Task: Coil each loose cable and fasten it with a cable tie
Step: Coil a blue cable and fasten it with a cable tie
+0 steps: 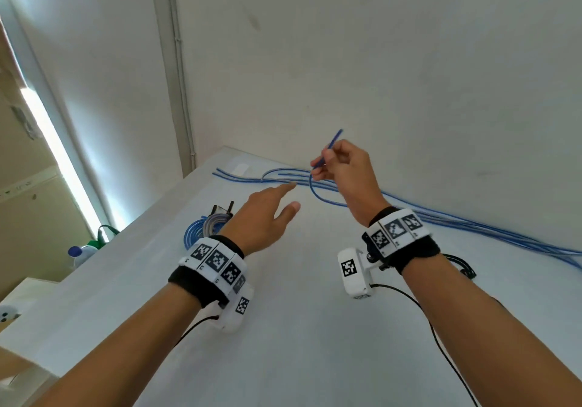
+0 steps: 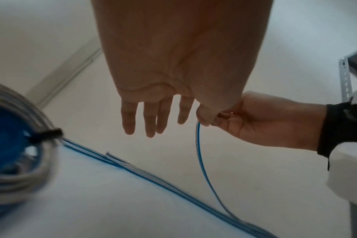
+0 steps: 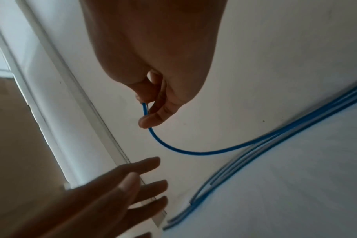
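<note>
Surface: white table [image 1: 283,328], set in a corner against the wall [image 1: 378,60].
Wall fitting: pale vertical conduit [image 1: 179,69] at the corner.
Beyond table's left edge: blue-capped bottle [image 1: 75,253], green item [image 1: 100,238] beside it.
Right side: perforated metal shelf upright [image 2: 345,80].

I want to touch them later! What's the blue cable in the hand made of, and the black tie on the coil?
Blue cable: looks like a smooth, slightly shiny plastic or rubbery jacket; it bends in a soft curve below the right hand. What's inside is hidden.
Black tie: probably plastic or a fabric strap; it is too blurred to tell. It cinches the coil.
</note>
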